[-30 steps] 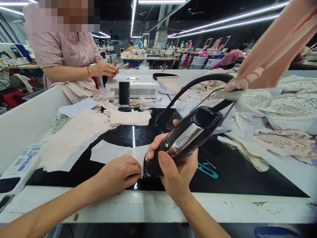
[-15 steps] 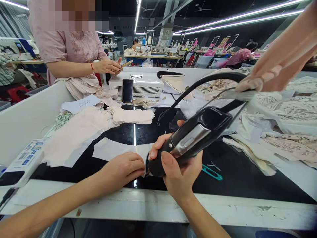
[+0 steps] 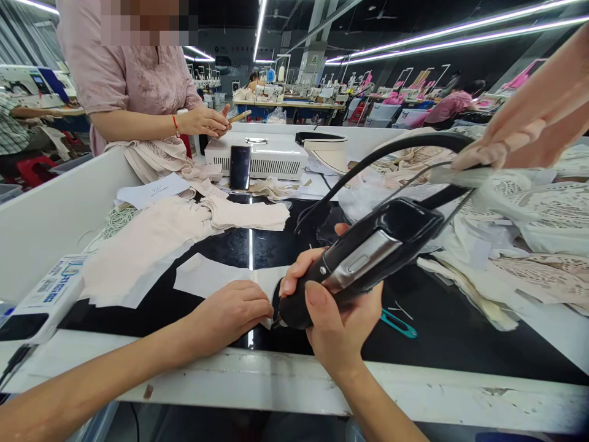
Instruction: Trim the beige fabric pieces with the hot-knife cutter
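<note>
My right hand [image 3: 338, 319] is wrapped round a black handheld power tool [image 3: 363, 255] with a silver side panel and a thick black cord [image 3: 391, 144]. The tool slants down to the left, its narrow tip close to the edge of a white fabric piece [image 3: 211, 273] lying on the black tabletop. That edge is between the bent, closed fingers of my left hand [image 3: 237, 310], right beside the tip. My left fingertips are partly hidden. A teal loop-shaped tool [image 3: 399, 324] lies to the right of my right hand.
Stacked cream fabric pieces [image 3: 142, 252] lie left, near a white box-shaped device [image 3: 46, 301]. Behind are a phone [image 3: 240, 167], a vented white case [image 3: 271, 156] and a standing co-worker [image 3: 138, 86]. Lace fabric [image 3: 543, 270] is heaped right, below a blurred hand-like shape [image 3: 506, 141] by the cord.
The whole view has shifted slightly, so most things sit a little further right. Both hands keep their holds on the tool and the fabric.
</note>
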`<action>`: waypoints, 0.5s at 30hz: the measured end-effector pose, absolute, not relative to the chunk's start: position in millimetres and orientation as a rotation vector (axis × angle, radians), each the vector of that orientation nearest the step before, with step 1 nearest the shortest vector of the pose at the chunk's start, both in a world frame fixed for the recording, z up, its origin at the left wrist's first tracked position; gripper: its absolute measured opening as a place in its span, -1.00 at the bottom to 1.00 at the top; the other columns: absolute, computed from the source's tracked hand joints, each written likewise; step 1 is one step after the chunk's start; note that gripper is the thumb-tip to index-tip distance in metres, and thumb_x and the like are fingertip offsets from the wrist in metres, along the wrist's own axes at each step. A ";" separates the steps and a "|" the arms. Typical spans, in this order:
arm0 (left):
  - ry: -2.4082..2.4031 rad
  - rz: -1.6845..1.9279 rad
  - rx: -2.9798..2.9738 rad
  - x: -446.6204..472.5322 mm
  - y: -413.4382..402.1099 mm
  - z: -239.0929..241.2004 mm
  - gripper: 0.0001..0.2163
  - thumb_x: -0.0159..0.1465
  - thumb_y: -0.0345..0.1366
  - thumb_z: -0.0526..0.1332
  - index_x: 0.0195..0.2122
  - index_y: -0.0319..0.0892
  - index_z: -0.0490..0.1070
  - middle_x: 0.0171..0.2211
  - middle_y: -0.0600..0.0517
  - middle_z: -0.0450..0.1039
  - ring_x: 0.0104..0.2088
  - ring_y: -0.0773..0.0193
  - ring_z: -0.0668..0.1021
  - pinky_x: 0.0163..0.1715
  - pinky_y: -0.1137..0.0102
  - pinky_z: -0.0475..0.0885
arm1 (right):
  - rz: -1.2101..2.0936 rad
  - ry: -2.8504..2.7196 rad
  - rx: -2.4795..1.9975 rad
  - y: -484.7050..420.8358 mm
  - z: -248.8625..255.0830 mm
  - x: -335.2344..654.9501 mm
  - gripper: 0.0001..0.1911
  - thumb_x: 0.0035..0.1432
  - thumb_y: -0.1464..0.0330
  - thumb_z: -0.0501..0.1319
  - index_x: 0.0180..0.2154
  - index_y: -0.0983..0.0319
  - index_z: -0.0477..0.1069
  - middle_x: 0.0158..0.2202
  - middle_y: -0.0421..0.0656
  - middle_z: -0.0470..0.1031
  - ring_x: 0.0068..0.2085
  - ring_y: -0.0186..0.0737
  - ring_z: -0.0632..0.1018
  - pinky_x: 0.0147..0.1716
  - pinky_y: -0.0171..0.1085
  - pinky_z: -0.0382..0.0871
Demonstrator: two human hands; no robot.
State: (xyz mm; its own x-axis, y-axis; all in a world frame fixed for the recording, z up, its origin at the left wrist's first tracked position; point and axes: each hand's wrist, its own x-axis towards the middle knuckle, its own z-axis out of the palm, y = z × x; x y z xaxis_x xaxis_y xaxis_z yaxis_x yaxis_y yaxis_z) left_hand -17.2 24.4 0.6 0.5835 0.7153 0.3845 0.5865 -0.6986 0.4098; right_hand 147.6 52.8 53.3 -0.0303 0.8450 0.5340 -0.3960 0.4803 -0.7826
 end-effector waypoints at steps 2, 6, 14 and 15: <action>1.057 0.753 2.611 -19.2 25.3 -0.6 -0.79 0.52 -0.43 0.05 -0.13 -0.20 0.48 -0.20 -0.06 0.57 -0.16 0.17 0.59 -0.06 0.29 0.46 | 1.064 -1.221 -0.450 52.8 53.7 147.1 -0.38 0.16 0.18 0.43 0.16 0.04 0.20 -0.37 -0.29 0.49 -0.52 -0.32 0.53 -0.49 -0.25 0.56; 0.993 0.711 2.700 -25.2 25.4 -0.1 -0.78 0.53 -0.43 0.03 -0.08 -0.21 0.49 -0.14 -0.08 0.60 -0.09 0.17 0.61 0.02 0.29 0.47 | 1.062 -1.220 -0.450 53.5 54.3 146.9 -0.37 0.16 0.17 0.44 0.16 0.05 0.20 -0.39 -0.28 0.50 -0.53 -0.30 0.52 -0.55 -0.28 0.48; 0.892 0.684 2.857 -31.4 23.7 4.1 -0.77 0.53 -0.40 0.05 0.03 -0.25 0.49 -0.06 -0.13 0.61 0.03 0.15 0.60 0.19 0.27 0.44 | 1.080 -1.228 -0.400 53.1 56.0 146.9 -0.45 0.18 0.19 0.45 0.11 0.03 0.26 -0.36 -0.27 0.48 -0.57 -0.35 0.49 -0.66 -0.34 0.42; 0.895 0.691 2.863 -31.2 23.7 3.6 -0.78 0.53 -0.40 0.06 0.02 -0.25 0.49 -0.06 -0.13 0.61 0.02 0.15 0.60 0.20 0.28 0.44 | 1.081 -1.227 -0.396 53.1 55.8 147.1 -0.45 0.18 0.19 0.45 0.11 0.02 0.27 -0.36 -0.27 0.48 -0.56 -0.35 0.48 -0.66 -0.35 0.41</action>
State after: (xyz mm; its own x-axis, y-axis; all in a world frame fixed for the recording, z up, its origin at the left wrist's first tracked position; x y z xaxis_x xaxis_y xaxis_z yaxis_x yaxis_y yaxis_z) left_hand -31.2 23.7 3.6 0.7305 0.5546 0.3985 0.5262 -0.8291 0.1893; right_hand 147.1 53.1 55.8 -0.0500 0.8291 0.5568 -0.4473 0.4799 -0.7547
